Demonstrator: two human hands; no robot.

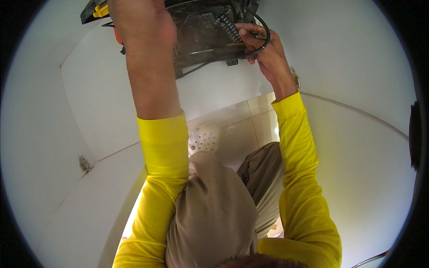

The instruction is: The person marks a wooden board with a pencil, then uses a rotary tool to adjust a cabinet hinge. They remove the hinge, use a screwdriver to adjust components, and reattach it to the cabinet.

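A dark, dirty, box-like device (196,33) with a glossy, scuffed surface is at the top of the view, inside a white cabinet. My left hand (143,15) reaches over its left part. The upper edge cuts off that hand's fingers, so their hold is hidden. At the device's right end, my right hand (268,49) has its fingers bent and drawn together. Whatever sits between them is too small to name. A black cable (267,33) loops across this hand. Beside its thumb runs a black strip with pale round dots (229,29).
White cabinet panels (348,49) close in on both sides, with metal hinges (84,164) on them. A black part with a yellow piece (101,11) sticks out at upper left. Below are a tiled floor (232,134), a white perforated clog (205,137) and my knee (210,201).
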